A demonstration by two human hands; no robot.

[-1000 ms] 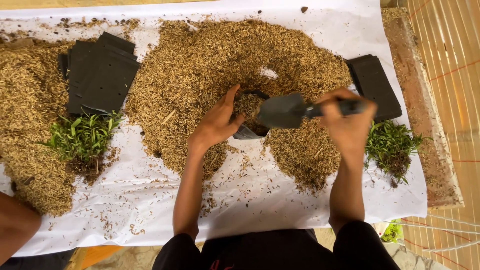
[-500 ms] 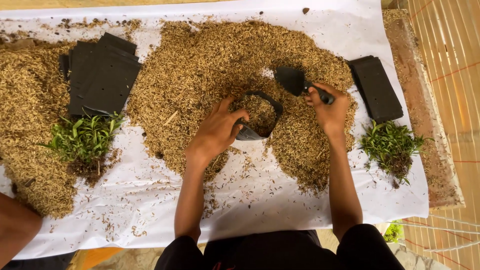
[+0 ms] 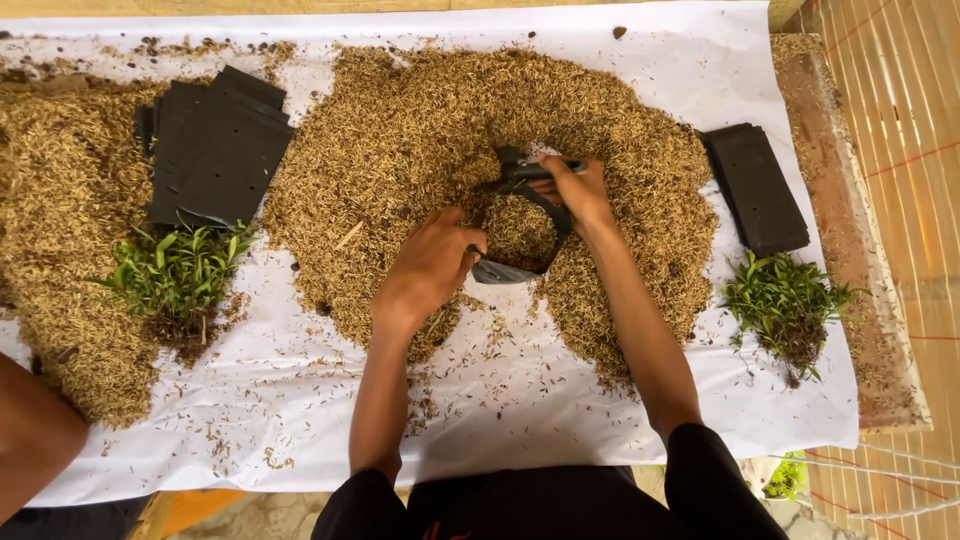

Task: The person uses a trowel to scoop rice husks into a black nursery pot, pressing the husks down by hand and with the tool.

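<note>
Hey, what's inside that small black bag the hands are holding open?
The black bag holds tan husk mix, heaped close to its rim. The left hand grips its near edge; the right hand holds a trowel at the far rim. Anything beneath the surface is covered.

White sheet [image 3: 560, 440] spread over the tabletop, lit by even daylight. Right of the sheet, a bare strip of brown tabletop edge [image 3: 880, 330]. Beyond that edge, pale bamboo slat flooring [image 3: 915, 110] crossed by red cords. Along the sheet's far side, a thin band of wood [image 3: 300, 6]. Below the sheet's near edge, grey ground [image 3: 250, 515].
</note>
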